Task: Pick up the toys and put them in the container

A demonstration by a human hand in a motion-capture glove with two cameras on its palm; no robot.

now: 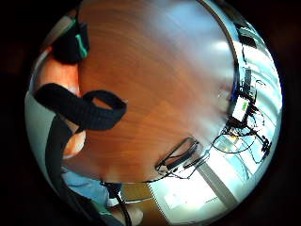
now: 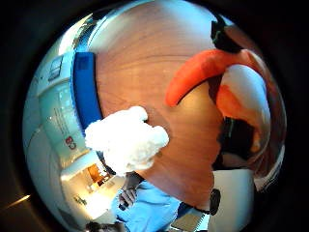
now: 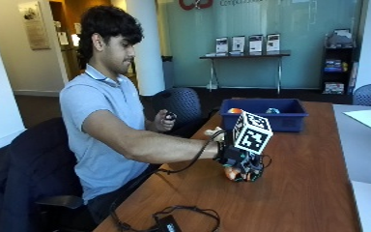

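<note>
A: From the outside view, what's on the bench (image 3: pixel 301 193)?

B: The person sits at its left side with the right arm stretched over the wood. The grip (image 3: pixel 240 166) is low over the bench, clenched around an orange toy (image 3: pixel 231 173) that peeks out beneath the glove. Behind it, farther along the bench, sits the blue container (image 3: pixel 263 116), with something orange and something teal showing over its rim. The bare hand (image 3: pixel 166 120) is held up near the chest around a small dark object.

A: Any writing?

B: Red letters at the top of the glass wall behind, too cut off to read. The framed sheets on the far shelf are too small to make out.

A: And the thumb side palm view?

B: The orange toy (image 2: pixel 193 77) curves out of the hand, close to the palm. A white fluffy toy (image 2: pixel 126 140) lies on the bench, beside the container's blue wall (image 2: pixel 86 92). A red mark shows on the glass behind, unreadable.

A: Little finger side?

B: Orange (image 1: pixel 61 80) sits under the black straps; the rest is bare wood (image 1: pixel 155 70), with cables and a small device (image 1: pixel 240 109) near the far edge.
</note>
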